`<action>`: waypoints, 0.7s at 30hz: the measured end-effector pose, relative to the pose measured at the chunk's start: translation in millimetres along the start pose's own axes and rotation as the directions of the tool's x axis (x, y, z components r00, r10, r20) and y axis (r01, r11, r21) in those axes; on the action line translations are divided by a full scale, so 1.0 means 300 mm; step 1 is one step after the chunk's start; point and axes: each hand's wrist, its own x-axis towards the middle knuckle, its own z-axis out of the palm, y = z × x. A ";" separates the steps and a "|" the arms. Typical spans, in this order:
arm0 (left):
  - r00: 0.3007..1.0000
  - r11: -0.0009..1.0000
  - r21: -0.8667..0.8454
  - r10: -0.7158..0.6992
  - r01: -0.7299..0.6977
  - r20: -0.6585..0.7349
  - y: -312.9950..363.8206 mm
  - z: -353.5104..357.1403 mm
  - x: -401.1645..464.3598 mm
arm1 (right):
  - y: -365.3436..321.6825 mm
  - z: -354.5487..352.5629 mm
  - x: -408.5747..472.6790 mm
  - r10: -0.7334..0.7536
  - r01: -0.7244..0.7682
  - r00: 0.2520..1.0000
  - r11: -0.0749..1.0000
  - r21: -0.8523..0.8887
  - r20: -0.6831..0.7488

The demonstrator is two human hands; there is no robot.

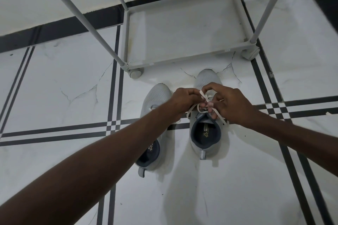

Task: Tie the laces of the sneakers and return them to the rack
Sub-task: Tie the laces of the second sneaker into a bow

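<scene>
Floor (54, 82): left hand (184, 100) hides left sneaker's (157, 95) laces

Open floor (54, 82) lies at left and lower right of my arms. At upper centre, the rack (182, 60) rail and its posts block the way ahead. The two sneakers (206, 133) occupy centre frame, a narrow gap between them.

We cannot read the small gold print inside the right sneaker (205, 129). Our left forearm hides the middle of the left sneaker (155, 97) and its laces. The rack (182, 56) is cut off above, its upper shelves out of view.
</scene>
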 end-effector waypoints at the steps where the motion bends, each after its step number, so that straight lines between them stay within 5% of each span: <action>1: 0.999 0.999 -0.031 -0.019 0.020 0.027 -0.005 0.005 -0.002 | 0.001 -0.001 0.004 0.010 -0.010 1.000 1.000 0.019 -0.004; 8: 0.960 0.976 -0.171 -0.084 0.133 0.269 0.000 0.006 -0.032 | 0.029 -0.020 0.023 0.064 -0.074 0.995 0.988 0.138 0.075; 16: 0.978 0.991 -0.125 -0.019 0.045 0.207 0.007 0.027 -0.041 | 0.068 -0.050 0.043 0.175 -0.242 0.959 0.918 0.315 0.224; 19: 0.978 0.992 0.082 0.080 -0.097 0.193 0.026 0.013 -0.046 | 0.093 -0.060 0.047 0.196 -0.281 0.946 0.894 0.349 0.259; 21: 0.957 0.897 0.360 0.186 -0.258 0.222 0.053 0.008 -0.051 | 0.103 -0.056 0.050 0.211 -0.305 0.935 0.889 0.341 0.284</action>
